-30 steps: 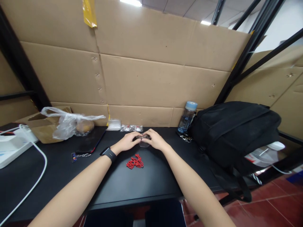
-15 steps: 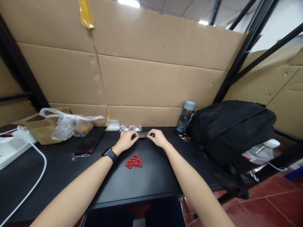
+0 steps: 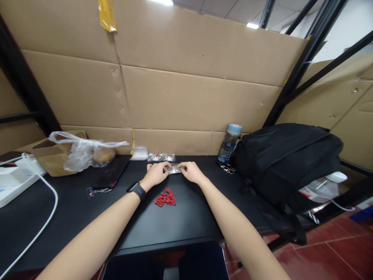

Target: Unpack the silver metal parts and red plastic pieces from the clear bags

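Between my two hands lies a small clear plastic bag (image 3: 175, 169), low over the black table. My left hand (image 3: 158, 173), with a dark watch at the wrist, pinches its left end. Closed on its right end is my right hand (image 3: 190, 171). What the bag contains is too small to make out. Nearer to me sits a little heap of red cords (image 3: 165, 198). Just behind my hands, filled clear bags (image 3: 161, 157) with red bits inside lie in a row, and a stack of flat clear bags (image 3: 140, 153) is to their left.
To the right stand a water bottle (image 3: 230, 143) and a black backpack (image 3: 287, 163). On the left are a dark pouch (image 3: 109, 175) with a keychain, a knotted plastic bag (image 3: 84, 153), and a white power strip (image 3: 20, 181) with its cable. A cardboard wall (image 3: 175, 105) closes the back.
My hands have come slightly closer together, and the right hand has shifted left. The small bag between them now looks shorter and shinier. The red cords stay in place.
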### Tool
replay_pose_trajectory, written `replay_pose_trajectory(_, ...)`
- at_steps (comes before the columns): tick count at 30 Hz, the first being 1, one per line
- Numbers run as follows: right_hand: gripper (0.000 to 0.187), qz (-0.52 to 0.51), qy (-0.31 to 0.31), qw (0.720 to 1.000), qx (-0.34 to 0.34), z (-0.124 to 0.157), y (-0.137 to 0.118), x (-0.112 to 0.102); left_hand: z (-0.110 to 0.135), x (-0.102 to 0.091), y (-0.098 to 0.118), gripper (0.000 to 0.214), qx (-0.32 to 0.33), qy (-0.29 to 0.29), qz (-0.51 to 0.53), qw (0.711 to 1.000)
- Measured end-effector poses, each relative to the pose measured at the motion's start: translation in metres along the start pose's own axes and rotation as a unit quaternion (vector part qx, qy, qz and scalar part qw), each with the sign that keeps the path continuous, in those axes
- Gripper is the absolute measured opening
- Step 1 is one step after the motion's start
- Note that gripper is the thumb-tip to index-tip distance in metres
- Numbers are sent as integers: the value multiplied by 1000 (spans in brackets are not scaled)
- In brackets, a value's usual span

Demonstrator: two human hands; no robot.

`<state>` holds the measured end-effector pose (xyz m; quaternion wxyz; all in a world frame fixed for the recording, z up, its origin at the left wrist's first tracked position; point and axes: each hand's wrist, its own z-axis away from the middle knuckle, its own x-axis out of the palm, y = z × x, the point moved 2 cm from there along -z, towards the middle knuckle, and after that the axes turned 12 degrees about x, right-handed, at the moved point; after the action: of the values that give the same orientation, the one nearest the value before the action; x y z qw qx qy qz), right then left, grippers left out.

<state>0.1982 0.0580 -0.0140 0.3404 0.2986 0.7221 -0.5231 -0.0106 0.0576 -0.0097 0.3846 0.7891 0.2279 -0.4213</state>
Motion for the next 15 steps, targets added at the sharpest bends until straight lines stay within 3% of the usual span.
replay_pose_trajectory(7,29,181,43,982,-42,7,-15,-1,3,7,7,26,49,18,-101,993)
replay_pose_trajectory(11,24,183,34,982,-21,3,-15,0,3,9,7,23,48,35,-97,994)
replay_pose_trajectory(15,19,116,34,993,-18,-2,-9,1,3,11,5,19,41,54,-93,993)
